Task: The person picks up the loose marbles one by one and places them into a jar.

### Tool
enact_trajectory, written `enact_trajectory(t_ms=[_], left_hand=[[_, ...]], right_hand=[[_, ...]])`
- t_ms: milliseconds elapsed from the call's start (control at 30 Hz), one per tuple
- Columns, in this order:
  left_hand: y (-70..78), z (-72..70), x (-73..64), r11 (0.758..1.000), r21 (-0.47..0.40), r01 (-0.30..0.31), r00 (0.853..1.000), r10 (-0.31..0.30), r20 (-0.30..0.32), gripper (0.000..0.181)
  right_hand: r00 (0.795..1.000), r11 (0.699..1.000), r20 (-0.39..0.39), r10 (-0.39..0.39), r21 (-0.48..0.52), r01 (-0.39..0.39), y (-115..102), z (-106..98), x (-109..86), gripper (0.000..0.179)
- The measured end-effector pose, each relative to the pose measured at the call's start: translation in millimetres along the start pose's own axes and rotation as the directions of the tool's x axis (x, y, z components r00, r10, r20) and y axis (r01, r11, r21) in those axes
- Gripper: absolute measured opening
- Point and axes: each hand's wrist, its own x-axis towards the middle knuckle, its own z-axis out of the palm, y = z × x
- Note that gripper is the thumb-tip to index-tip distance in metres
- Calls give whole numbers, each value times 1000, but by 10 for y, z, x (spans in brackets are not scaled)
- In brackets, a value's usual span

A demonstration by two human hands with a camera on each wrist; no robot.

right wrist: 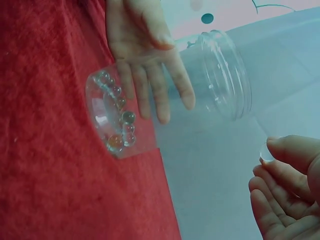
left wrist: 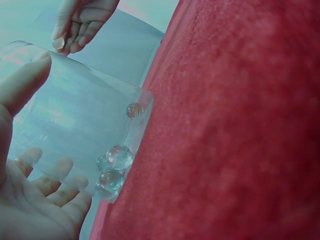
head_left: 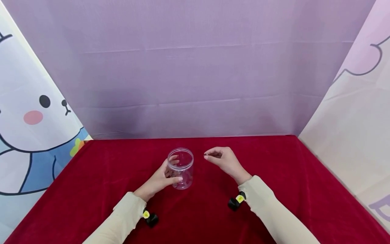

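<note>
A clear plastic jar (head_left: 186, 174) stands on the red cloth, its threaded mouth uncovered. My left hand (head_left: 158, 179) holds it from the left, thumb on the near side and fingers round the far side. Several glass marbles (right wrist: 128, 118) lie on the jar's bottom, some tinted amber, as the right wrist view shows. To the right of the rim, at about its height and apart from it, is my right hand (head_left: 224, 161). It pinches one clear marble (right wrist: 267, 152) between thumb and index finger, the other fingers loosely curled.
Red velvety cloth (head_left: 274, 162) covers the table. A purple fabric backdrop (head_left: 195, 78) rises behind it. Printed cartoon panels (head_left: 33, 135) flank the table at left and right. Both wrists carry small black cameras (head_left: 234, 204) below pale sleeves (head_left: 268, 200).
</note>
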Motion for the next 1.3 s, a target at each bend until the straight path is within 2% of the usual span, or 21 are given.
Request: enact_trajectory(t_ms=[467,700,1033,1300], left_hand=[[19,26,0,1000,9,22,1000,-21,-10,82],[6,19,11,999,6,39,999,-39,-12,80],[-2,6,3,999,-2,36,999,-36,-6,79],[8,16,1,999,7,50,999,-50,-14,79]], right_hand=[[999,999,-10,-46,28,47,-188,56,10,16],[994,993,-17,-107,57,107,-257,132,34,17],[992,985,24,-124,121,120,-275,260,85,22],[991,984,16,-132,127,129,-287,307,102,17]])
